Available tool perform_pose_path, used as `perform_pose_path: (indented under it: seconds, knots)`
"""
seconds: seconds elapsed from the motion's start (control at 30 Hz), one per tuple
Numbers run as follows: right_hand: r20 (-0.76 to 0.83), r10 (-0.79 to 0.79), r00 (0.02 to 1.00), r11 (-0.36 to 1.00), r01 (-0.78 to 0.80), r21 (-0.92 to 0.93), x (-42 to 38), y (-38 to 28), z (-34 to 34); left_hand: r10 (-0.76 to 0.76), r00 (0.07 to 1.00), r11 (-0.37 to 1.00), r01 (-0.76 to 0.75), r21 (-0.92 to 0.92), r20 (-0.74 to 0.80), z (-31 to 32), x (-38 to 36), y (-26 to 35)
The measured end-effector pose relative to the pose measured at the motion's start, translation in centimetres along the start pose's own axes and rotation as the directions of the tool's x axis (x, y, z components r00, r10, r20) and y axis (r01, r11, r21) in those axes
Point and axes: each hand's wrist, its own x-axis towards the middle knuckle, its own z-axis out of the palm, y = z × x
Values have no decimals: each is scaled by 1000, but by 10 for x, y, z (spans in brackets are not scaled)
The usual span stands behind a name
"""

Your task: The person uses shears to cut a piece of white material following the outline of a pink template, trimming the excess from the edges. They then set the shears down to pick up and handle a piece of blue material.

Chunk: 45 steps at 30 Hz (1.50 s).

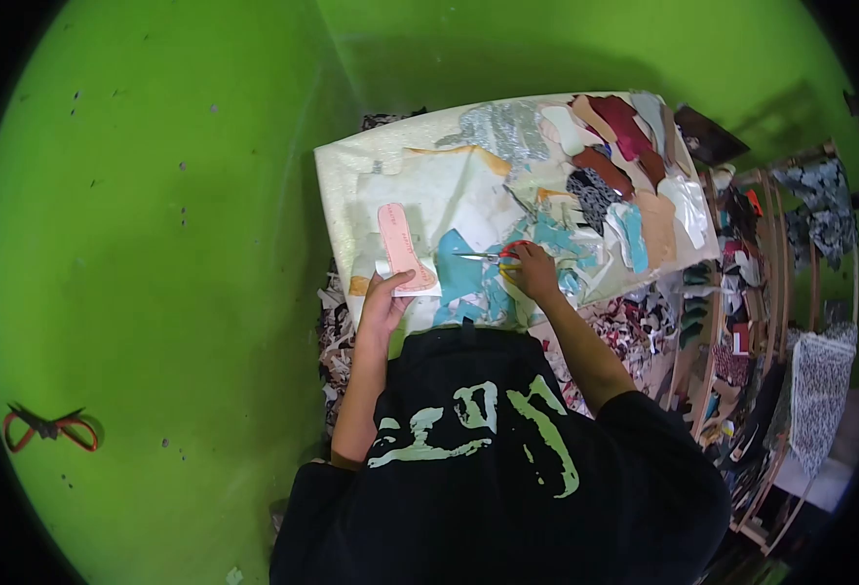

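Note:
My left hand [384, 300] grips a pink sole-shaped template [397, 239] together with a white piece [421, 285] beneath its lower end, at the left part of the table. To its right, my right hand [534, 271] holds scissors [507, 255] by their red and yellow handles. The blades point left, over a teal piece of material [461, 273], and do not touch the template. More teal scraps [556, 234] lie around my right hand on the covered table [346, 175].
Brown, dark red and patterned pieces [600, 171] lie at the table's back right. Small scraps [610, 336] are heaped below the table's right edge. Shelves [756, 292] with materials stand at the right. Another pair of scissors [49, 427] hangs on the green wall [156, 292].

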Motion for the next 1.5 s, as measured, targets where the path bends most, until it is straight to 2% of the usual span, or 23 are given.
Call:
perform_pose_path:
  seconds: [0.07,0.17,0.2,0.3,0.33,0.4,0.43,0.47,0.53,0.57,0.67,0.77,0.8,0.9,0.93,1.03,1.1,1.17,1.23,1.33,1.43,1.5]
  knots:
    - [54,30,998,999,-31,13,-1,-14,-4,12,1000,1000,-12,-10,-10,2,-13,12]
    - [244,298,923,953,-301,-27,-9,-43,-16,36,999,998,-36,-44,-9,1,-32,24]
    - [326,328,887,943,-326,-61,-17,-33,-8,42,999,998,-42,-57,-9,-2,-35,27]
    - [403,419,813,863,-495,102,-38,-53,-24,113,993,990,-112,-80,15,0,-49,36]
    - [425,414,805,859,-500,112,-40,-60,-31,146,989,986,-143,-88,28,4,-53,39]
    - [565,438,699,696,-662,278,-42,-83,-54,150,988,987,-148,-68,22,10,-62,44]
    - [634,430,643,590,-732,342,-41,-98,-67,152,988,987,-151,-56,19,13,-65,46]
    - [651,323,687,527,-702,479,-43,-111,-75,168,985,985,-167,-32,28,16,-68,47]
    - [656,117,746,224,-663,714,-42,-139,-86,198,978,979,-200,26,61,28,-71,48]
    - [618,21,786,46,-618,784,-39,-154,-91,204,977,978,-206,35,64,34,-72,47]
    - [380,-150,913,-184,-403,896,-15,-207,-109,236,965,965,-246,86,113,58,-81,47]
    - [233,133,963,329,-265,906,9,-242,-117,294,942,939,-317,136,163,72,-91,41]
    - [272,146,951,355,-307,883,13,-246,-122,395,907,881,-419,219,144,73,-90,35]
    - [302,24,953,375,-288,881,14,-237,-126,440,884,796,-465,387,158,67,-96,37]
    - [317,24,948,384,-301,873,15,-237,-127,499,854,751,-510,419,146,72,-100,37]
    - [404,37,914,433,-379,818,12,-241,-145,444,894,753,-408,517,59,64,-94,43]
    - [440,-8,898,378,-405,833,9,-240,-147,369,929,892,-363,271,32,62,-91,55]
    - [451,-33,892,370,-408,835,6,-241,-148,274,960,956,-278,96,53,56,-90,62]
    - [439,-40,897,408,-387,827,5,-244,-152,257,961,961,-265,81,100,55,-90,65]
    - [547,46,836,302,-534,790,2,-252,-159,273,957,957,-280,67,101,61,-92,64]
    - [479,48,877,429,-451,782,3,-248,-149,328,941,934,-337,116,86,63,-87,57]
    - [500,66,863,432,-476,766,3,-254,-159,352,932,918,-362,159,90,62,-86,54]
